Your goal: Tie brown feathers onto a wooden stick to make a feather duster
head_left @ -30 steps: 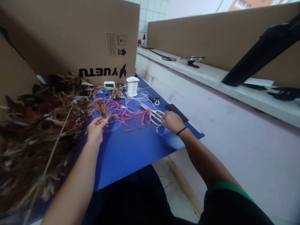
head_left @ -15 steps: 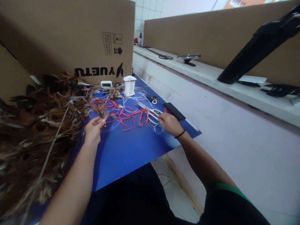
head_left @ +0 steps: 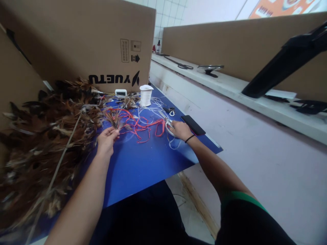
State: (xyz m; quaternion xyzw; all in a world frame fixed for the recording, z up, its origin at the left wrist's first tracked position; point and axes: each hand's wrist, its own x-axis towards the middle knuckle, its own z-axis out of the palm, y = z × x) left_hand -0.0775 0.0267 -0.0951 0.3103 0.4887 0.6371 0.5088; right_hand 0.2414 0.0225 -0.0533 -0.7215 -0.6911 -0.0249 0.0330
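My left hand (head_left: 107, 139) pinches the lower end of a small bunch of brown feathers (head_left: 114, 119), which points up and away from the fingertips. My right hand (head_left: 181, 130) is closed over the handles of the scissors (head_left: 168, 125), whose silver blades point away from me; part of the handles is hidden under the fingers. Between the hands, red ribbon (head_left: 139, 126) lies in a loose tangle on the blue tabletop (head_left: 143, 156). Behind it stands a white spool (head_left: 145, 96), with thin clear or whitish strands curling around its base.
A big heap of brown feathers (head_left: 51, 146) covers the left side. A black phone (head_left: 193, 125) lies by the right edge, with keys (head_left: 171, 111) beyond. A small white digital device (head_left: 121, 92) stands before a cardboard box (head_left: 76, 44). A ledge (head_left: 230, 85) runs along the right.
My right hand has gone from the edge of the scissors' handles to closing over them. My left hand still pinches the feathers. The whole view has shifted slightly.
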